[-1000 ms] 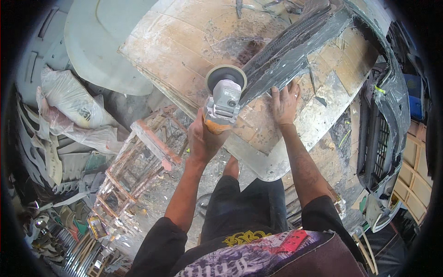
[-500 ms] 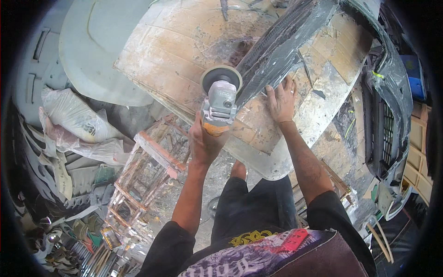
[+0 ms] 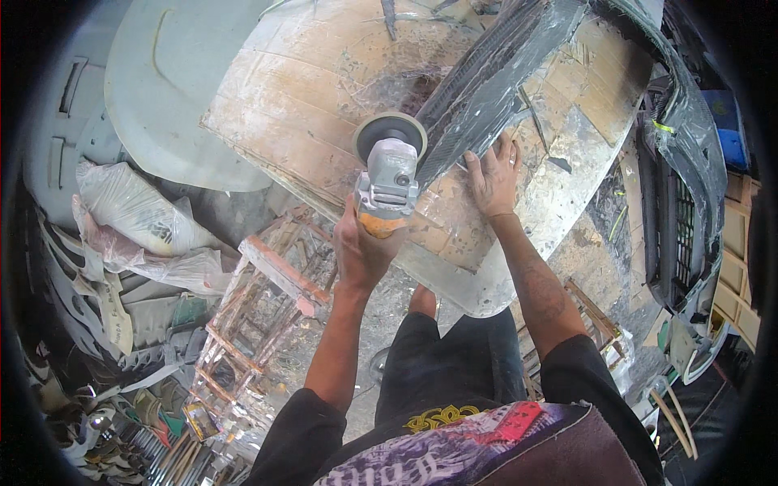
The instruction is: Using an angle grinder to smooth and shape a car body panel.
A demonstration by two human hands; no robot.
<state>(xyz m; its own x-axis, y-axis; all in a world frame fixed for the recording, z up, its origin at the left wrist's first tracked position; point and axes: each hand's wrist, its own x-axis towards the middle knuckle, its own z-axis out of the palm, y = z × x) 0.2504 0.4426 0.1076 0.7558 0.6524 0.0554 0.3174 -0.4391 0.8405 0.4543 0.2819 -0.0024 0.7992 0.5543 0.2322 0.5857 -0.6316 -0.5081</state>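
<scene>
Head cam: our left hand (image 3: pixel 366 251)'s wrapped round the grinder (image 3: pixel 394 174), disc (image 3: pixel 369 134) by the dark panel (image 3: pixel 502 77)'s near end. Panel's ahead, long axis running up-right; our right hand (image 3: pixel 495 180)'s nearer, loosely spread at its edge, we can't tell if gripping.

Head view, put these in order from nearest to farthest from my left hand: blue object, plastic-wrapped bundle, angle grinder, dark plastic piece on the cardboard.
1. Angle grinder: held in your left hand.
2. Dark plastic piece: its near end lies just beyond, right of the disc.
3. Plastic-wrapped bundle: off to the left.
4. Blue object: far right.
</scene>
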